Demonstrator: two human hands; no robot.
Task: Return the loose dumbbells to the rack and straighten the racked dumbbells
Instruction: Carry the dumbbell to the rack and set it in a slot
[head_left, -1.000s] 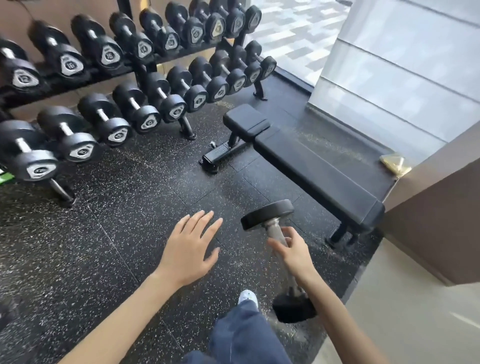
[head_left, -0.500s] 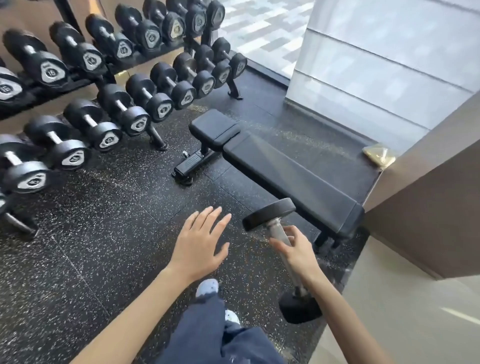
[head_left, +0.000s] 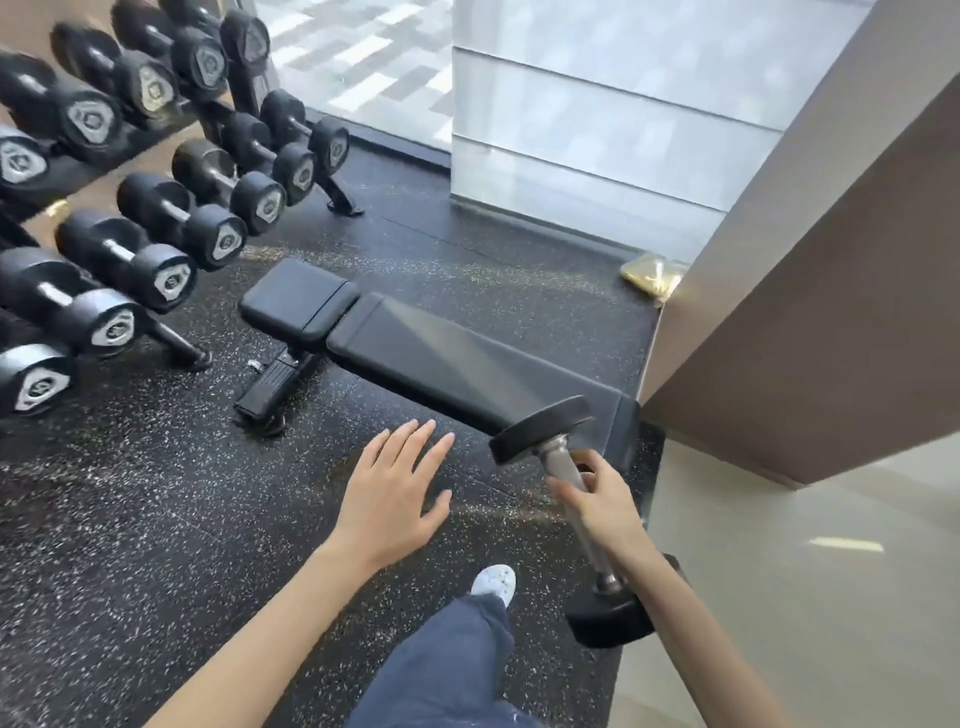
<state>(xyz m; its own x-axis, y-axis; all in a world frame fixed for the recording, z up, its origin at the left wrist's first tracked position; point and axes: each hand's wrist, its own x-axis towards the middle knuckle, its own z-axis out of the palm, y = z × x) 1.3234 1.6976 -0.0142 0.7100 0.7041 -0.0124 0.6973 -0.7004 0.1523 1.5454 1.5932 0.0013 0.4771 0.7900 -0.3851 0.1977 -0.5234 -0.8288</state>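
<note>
Your right hand (head_left: 597, 501) still grips the black round-headed, steel-handled dumbbell (head_left: 559, 461), near-upright beside the black padded bench (head_left: 441, 353). Your left hand (head_left: 395, 493) hovers flat, empty. The black metal rack (head_left: 248, 88) has slid leftward; racking remains ahead.

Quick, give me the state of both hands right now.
Left hand: open, fingers spread, holding nothing.
Right hand: closed around the handle of the dumbbell, carried on end.

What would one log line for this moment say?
right hand: grips dumbbell handle | left hand: open, empty | dumbbell: tilted, beside bench | rack: at left
</note>
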